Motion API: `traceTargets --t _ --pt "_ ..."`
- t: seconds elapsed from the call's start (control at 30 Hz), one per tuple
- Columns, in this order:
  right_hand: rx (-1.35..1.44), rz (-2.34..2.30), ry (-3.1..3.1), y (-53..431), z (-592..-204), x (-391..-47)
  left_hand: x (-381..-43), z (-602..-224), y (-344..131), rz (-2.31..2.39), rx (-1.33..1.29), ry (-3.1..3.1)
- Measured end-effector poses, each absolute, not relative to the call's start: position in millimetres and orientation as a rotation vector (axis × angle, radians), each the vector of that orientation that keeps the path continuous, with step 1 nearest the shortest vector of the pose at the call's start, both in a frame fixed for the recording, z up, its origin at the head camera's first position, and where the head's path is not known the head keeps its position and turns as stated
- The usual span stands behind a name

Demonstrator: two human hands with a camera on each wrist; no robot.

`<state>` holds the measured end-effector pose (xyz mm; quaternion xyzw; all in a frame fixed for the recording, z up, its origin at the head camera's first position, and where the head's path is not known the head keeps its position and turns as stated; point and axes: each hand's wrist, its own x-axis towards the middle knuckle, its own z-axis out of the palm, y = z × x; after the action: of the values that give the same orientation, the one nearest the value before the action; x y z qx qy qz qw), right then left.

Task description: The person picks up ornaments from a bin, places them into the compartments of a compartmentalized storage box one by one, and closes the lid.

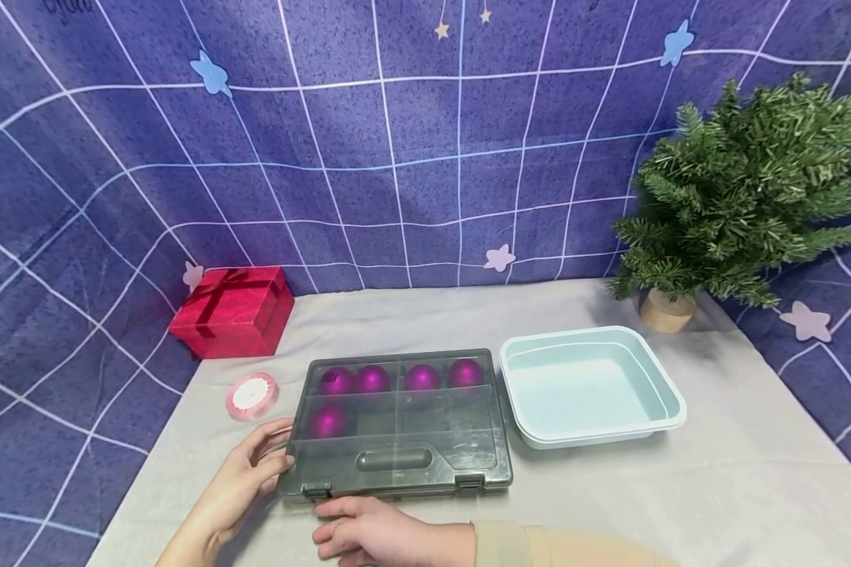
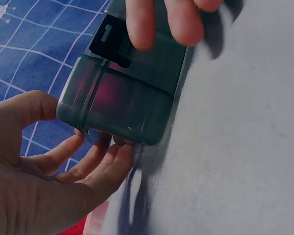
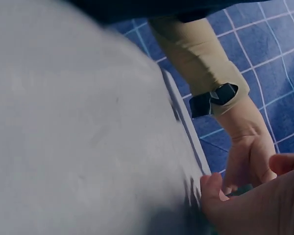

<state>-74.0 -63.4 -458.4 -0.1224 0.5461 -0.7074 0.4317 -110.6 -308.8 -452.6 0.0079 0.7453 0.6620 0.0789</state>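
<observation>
A dark translucent plastic storage case (image 1: 425, 409) lies on the table with its lid down. Several shiny magenta balls (image 1: 422, 378) show through the lid, mostly in the back row of compartments. My left hand (image 1: 237, 480) holds the case's left end; in the left wrist view, the thumb is at the lid edge and the fingers (image 2: 95, 166) at the case's side. Just in front of the left latch (image 1: 317, 492) is my right hand (image 1: 376, 531), its fingers loosely extended and gripping nothing. Whether they touch the case front is hard to tell.
A pale blue tub (image 1: 596, 431) stands right of the case. Behind it is a small artificial tree (image 1: 745, 197) on a wooden base. A red gift box (image 1: 234, 315) and a pink ribbon roll (image 1: 253, 395) are at the left. A patterned blue cloth (image 1: 425, 197) backs the table.
</observation>
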Motion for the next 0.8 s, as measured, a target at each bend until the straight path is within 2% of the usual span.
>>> traceTargets --t 0.23,0.43,0.5,0.63,0.8 --pt "-0.753 -1.647 1.667 -59 -453 -76 -108 -454 -311 1.985 0.038 2.227" --pt "-1.547 -0.966 2.522 -58 -433 -83 -107 -452 -312 1.979 0.007 2.212" --pt "-1.705 -0.660 2.804 -60 -427 -84 -108 -451 -311 1.968 -0.006 2.218" --pt "-1.695 -0.141 3.123 -66 -422 -88 -109 -450 -310 1.955 -0.012 2.218" --pt "-1.476 0.038 3.130 -73 -426 -94 -109 -450 -310 1.967 0.020 2.209"
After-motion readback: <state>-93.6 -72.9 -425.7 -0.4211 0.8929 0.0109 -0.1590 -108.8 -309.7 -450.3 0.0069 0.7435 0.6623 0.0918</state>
